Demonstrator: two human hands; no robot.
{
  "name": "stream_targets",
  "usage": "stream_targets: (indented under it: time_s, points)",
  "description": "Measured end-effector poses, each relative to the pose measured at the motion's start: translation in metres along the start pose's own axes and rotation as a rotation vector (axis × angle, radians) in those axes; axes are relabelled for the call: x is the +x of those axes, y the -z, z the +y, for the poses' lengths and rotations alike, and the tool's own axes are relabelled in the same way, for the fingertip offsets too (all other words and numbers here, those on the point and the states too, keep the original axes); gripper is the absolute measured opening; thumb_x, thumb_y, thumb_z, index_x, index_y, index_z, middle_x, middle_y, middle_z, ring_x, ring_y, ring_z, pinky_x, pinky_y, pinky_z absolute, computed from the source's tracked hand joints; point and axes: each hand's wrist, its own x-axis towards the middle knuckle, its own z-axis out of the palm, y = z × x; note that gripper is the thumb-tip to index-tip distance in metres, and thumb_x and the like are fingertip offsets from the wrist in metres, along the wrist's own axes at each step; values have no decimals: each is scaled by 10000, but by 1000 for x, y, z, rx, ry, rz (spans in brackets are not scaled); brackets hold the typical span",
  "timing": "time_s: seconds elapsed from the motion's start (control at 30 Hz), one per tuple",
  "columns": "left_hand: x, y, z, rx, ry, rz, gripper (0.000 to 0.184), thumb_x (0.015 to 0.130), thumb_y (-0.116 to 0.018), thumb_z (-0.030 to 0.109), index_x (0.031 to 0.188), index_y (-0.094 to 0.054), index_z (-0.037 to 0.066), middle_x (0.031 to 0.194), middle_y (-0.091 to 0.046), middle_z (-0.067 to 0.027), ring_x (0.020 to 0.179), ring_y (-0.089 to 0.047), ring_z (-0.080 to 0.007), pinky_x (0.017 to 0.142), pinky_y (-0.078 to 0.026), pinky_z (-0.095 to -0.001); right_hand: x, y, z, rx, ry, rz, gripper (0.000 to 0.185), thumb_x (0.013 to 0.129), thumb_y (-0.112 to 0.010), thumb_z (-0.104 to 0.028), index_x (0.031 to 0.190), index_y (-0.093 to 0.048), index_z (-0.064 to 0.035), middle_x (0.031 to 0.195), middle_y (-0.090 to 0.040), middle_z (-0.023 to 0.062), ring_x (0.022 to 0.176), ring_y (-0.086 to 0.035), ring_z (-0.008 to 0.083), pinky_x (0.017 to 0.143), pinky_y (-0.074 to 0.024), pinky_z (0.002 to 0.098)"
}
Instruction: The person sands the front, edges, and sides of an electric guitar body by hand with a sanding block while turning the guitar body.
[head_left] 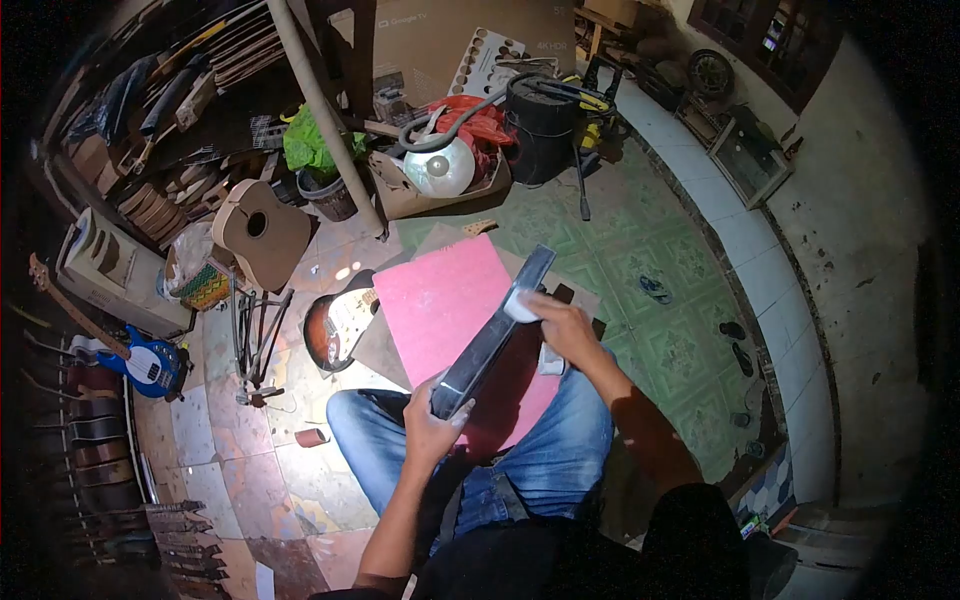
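Note:
A long, dark, straight-edged bar (492,350) slants across my lap, its far end raised to the upper right. My left hand (432,425) is closed around the bar's near end. Pinched in my right hand (567,328) is a small white pad (520,306), which lies against the bar's upper part; its material is unclear. Beneath the bar a pink sheet (440,300) spreads over my legs and the floor in front. Close to my right knee sits a small whitish piece (550,361), partly covered by my forearm.
To the left lie a sunburst electric guitar body (345,325) and a metal stand (262,335). A wooden acoustic guitar body (262,228) leans farther back. A blue bass guitar (150,362) stands at far left. Ahead are a black bucket (540,130) and a cardboard box (410,203). Sandals (742,358) lie right.

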Motion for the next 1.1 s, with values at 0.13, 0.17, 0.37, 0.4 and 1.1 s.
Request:
stream_targets:
  time_s: [0.13, 0.17, 0.37, 0.4, 1.1]
  points:
    - [-1, -1, 0, 25, -23, 10, 563, 753, -862, 102, 1254, -641, -26, 1124, -717, -210, 1045, -714, -280, 931, -542, -370, 11, 6, -4, -138, -66, 114, 547, 858, -490, 39, 1360, -634, -122, 1429, -585, 145, 1224, -621, 339, 1023, -531, 415]
    - [-1, 0, 1, 4, -13, 16, 562, 753, -862, 102, 1253, -641, -28, 1108, -722, -209, 1030, -719, -279, 919, -547, -368, 6, -2, -4, -116, 37, 124, 568, 858, -484, 34, 1367, -633, -168, 1427, -592, 121, 1177, -641, 354, 979, -551, 432]
    - [1, 1, 5, 42, -56, 50, 538, 760, -861, 98, 1232, -641, -36, 1064, -729, -202, 995, -723, -260, 899, -550, -360, 17, -3, 21, -222, -11, 249, 595, 883, -477, 2, 1415, -596, -235, 1481, -550, 75, 1115, -671, 365, 922, -575, 460]
    - [0, 1, 5, 44, -57, 48, 538, 760, -861, 98, 1232, -641, -36, 1064, -729, -202, 995, -723, -260, 899, -550, -360, 15, -3, 15, -221, -13, 250, 595, 883, -477, 2, 1415, -596, -235, 1481, -550, 75, 1115, -671, 365, 922, -575, 460]
    - [6, 7, -7, -7, -14, 90, 500, 759, -882, 117, 1173, -643, -31, 980, -740, -149, 877, -703, -179, 819, -556, -326, 25, 8, 65, 60, -392, 348, 606, 848, -489, 16, 1439, -570, -95, 1366, -629, 222, 1207, -641, 363, 992, -504, 398]
